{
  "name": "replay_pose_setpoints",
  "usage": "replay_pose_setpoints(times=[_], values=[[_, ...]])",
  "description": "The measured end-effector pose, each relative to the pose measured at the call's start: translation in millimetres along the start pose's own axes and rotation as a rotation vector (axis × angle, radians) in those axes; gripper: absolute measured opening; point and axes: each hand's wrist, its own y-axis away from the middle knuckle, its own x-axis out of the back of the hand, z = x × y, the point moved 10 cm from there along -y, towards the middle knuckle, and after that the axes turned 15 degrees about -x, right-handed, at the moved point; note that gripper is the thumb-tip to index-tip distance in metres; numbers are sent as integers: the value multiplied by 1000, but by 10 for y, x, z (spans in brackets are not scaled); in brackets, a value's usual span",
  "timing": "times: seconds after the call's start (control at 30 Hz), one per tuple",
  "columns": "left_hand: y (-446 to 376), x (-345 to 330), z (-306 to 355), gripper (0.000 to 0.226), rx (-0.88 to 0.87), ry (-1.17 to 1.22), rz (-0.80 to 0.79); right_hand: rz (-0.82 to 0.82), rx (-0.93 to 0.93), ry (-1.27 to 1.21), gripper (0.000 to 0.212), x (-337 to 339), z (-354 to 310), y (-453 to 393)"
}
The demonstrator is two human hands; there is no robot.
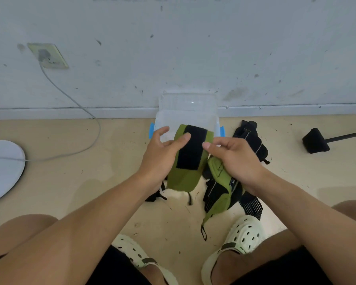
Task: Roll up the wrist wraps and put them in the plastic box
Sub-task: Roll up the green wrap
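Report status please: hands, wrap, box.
Left hand and right hand hold green wrist wrap, unrolled. Plastic box open behind. Black wraps wait.

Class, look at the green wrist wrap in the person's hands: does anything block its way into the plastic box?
Nothing visible does. The green wrist wrap, held by both hands, sits just in front of the plastic box, whose top is open, its lid tipped back against the wall.

head cam | looks forward-down | close above hands | floor (70, 182), wall (193, 48) beyond
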Motion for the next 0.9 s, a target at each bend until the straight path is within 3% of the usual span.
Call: replay_pose_setpoints(times=[0.07, 0.13, 0.23, 0.37, 0.47, 0.57, 0.67, 0.73, 0.8, 0.9], values=[[50, -108, -94, 75, 71, 2, -111, 40, 3, -167, 22, 109, -65, 19], [80, -194, -112, 40, 57, -18, -192, 39, -21, -225, 21, 132, -78, 15], [61, -160, -67, 17, 4, 15, -125, -45, -101, -196, 24, 45, 3, -15], [-25, 32, -72, 18, 22, 136, 64, -125, -167, -27, 28, -62, 122, -26], [-65, 99, -53, 29, 2, 153, 121, -65, -158, 140, 20, -67, 173, -70], [-52, -33, -48, 48, 19, 164, -20, -7, -120, 84, 19, -15, 144, -90], [31, -255, -47, 43, 10, 96, -244, -19, -88, -165, 18, 52, 58, -60], [91, -344, -108, 52, 10, 44, -328, -21, -101, -277, 18, 92, 21, -38], [118, -376, -154, 54, 2, 53, -331, -35, -116, -304, 20, 88, 8, -32], [60, -273, -106, 44, -26, 153, -187, -91, -169, -284, 22, 20, 43, -20]])
